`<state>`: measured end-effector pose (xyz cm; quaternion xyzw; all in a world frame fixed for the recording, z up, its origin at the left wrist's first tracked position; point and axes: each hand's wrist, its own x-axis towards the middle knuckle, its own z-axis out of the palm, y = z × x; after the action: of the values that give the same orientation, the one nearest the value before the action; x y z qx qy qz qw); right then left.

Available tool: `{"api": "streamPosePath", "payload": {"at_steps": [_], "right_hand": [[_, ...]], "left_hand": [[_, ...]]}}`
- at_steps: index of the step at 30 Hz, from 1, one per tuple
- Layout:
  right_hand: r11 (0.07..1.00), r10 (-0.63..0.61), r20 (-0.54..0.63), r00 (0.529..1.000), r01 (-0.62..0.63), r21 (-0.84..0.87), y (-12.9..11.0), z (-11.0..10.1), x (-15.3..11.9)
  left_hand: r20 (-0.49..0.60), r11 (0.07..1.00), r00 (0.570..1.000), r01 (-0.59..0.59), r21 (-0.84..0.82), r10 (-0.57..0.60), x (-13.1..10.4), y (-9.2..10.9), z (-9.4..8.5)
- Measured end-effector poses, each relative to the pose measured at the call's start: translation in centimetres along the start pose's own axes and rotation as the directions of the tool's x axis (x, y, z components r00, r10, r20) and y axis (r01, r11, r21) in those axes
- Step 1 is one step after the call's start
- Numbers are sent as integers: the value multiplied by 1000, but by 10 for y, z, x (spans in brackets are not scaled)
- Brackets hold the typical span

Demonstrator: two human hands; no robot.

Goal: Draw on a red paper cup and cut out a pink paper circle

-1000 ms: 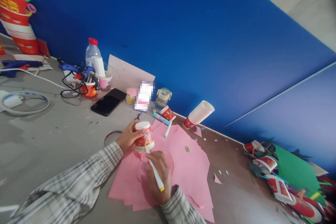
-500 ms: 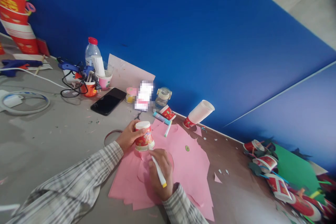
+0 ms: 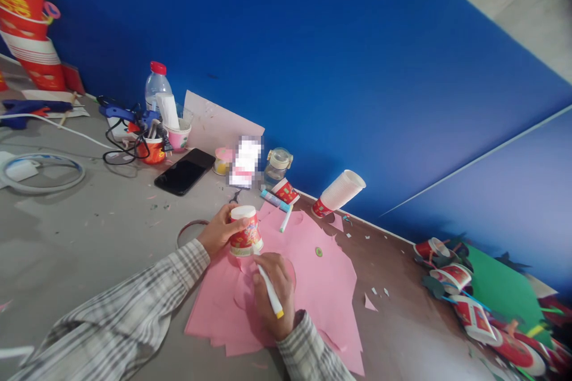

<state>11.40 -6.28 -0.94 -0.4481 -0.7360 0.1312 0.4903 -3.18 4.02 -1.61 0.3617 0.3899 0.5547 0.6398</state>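
An upside-down red patterned paper cup (image 3: 245, 235) is gripped by my left hand (image 3: 220, 231), its white base facing up. My right hand (image 3: 276, 297) is wrapped round a white marker (image 3: 270, 290) with a yellow end, and the marker's other end is close to the cup's lower rim. Whether its tip touches the cup cannot be made out. Beneath both hands lie stacked sheets of pink paper (image 3: 322, 297) with uneven edges. A small green oval piece (image 3: 319, 252) rests on the pink paper.
Behind the paper are a glue stick (image 3: 276, 200), a second marker (image 3: 286, 219), a tipped cup (image 3: 286, 191), a lidded jar (image 3: 277, 166) and a leaning cup stack (image 3: 339, 193). A black phone (image 3: 185, 171) lies at left. Decorated cups (image 3: 473, 318) crowd the right.
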Motion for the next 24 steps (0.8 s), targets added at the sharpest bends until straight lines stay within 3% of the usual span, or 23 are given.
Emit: {"api": "streamPosePath", "payload": {"at_steps": [7,18,24], "right_hand": [[1000,-14,-3,1000,14,23,-5,-1,1],[993,-104,35,994,101,64,-14,0,-1],[990,-126,48,991,123,62,-10,3,-1]], "left_hand": [[-19,1000,1000,13,-4,-13,-2,4,3],[-142,999,989,-33,33,37,4,-2,0],[-46,998,998,-30,60,32,-1,2,4]]}}
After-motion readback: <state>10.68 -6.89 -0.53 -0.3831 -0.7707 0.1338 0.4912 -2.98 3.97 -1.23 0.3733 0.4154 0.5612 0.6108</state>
